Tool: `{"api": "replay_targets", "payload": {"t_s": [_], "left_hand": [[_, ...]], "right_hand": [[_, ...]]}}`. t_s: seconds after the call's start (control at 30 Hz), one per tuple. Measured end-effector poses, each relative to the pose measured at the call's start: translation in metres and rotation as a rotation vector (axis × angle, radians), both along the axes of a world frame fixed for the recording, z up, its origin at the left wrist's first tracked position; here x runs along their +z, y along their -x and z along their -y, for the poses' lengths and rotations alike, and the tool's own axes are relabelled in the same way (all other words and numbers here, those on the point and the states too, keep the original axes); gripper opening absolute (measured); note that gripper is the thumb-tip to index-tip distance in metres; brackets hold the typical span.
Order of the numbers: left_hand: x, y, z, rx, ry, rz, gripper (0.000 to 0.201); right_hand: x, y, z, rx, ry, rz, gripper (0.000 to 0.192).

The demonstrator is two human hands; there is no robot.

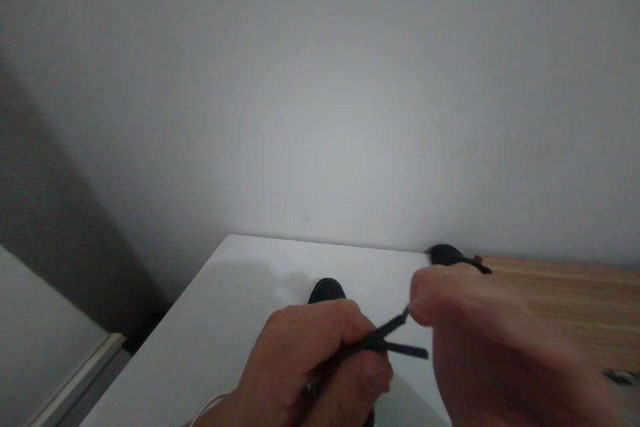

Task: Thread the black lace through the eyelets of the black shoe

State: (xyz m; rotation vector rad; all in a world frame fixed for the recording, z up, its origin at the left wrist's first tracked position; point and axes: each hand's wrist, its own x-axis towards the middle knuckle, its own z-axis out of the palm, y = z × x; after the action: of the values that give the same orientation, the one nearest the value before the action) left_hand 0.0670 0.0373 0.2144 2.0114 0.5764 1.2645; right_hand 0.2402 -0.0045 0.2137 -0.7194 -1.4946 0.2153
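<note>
My left hand point(320, 360) is closed, with thumb and index finger pinching a thin, flat black strap point(407, 350). Two tails of the strap stick out to the right from this grip and spread apart. The upper tail runs up to the fingertips of my right hand point(480, 327), which are pinched together at its end; that hand is slightly blurred. Behind my left hand shows the rounded top of a black object point(327, 289). Most of it is hidden, so its kind cannot be made out.
Beneath my hands lies a white tabletop point(240, 280) against a pale wall point(320, 113). At the back right a second black rounded object point(447, 254) with a strap sits by a wood-grain surface point(565, 287). A pale ledge point(80, 373) stands at the lower left.
</note>
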Motion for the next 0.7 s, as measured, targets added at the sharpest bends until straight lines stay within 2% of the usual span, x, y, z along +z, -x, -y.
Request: {"api": "replay_targets", "payload": {"t_s": [0.07,0.17,0.33,0.4,0.53,0.7], "left_hand": [[0.001,0.002,0.003,0.048,0.043,-0.004,0.042],[0.003,0.000,0.004,-0.010,0.041,-0.007,0.045],[0.003,-0.005,0.000,-0.066,0.029,-0.004,0.048],[0.003,-0.006,-0.002,-0.069,0.021,-0.005,0.048],[0.003,-0.008,-0.002,-0.086,0.036,-0.003,0.047],[0.000,-0.007,-0.001,-0.149,0.136,0.019,0.043]], "right_hand": [[-0.007,0.004,-0.008,0.086,0.094,-0.074,0.046],[-0.013,0.002,-0.018,0.217,0.237,-0.104,0.053],[-0.012,0.000,-0.025,0.414,0.237,-0.157,0.015],[-0.012,0.002,-0.025,0.464,0.219,-0.194,0.011],[-0.012,0.009,-0.024,0.471,0.192,-0.242,0.013],[-0.010,0.010,-0.021,0.441,0.130,-0.225,0.011]]}}
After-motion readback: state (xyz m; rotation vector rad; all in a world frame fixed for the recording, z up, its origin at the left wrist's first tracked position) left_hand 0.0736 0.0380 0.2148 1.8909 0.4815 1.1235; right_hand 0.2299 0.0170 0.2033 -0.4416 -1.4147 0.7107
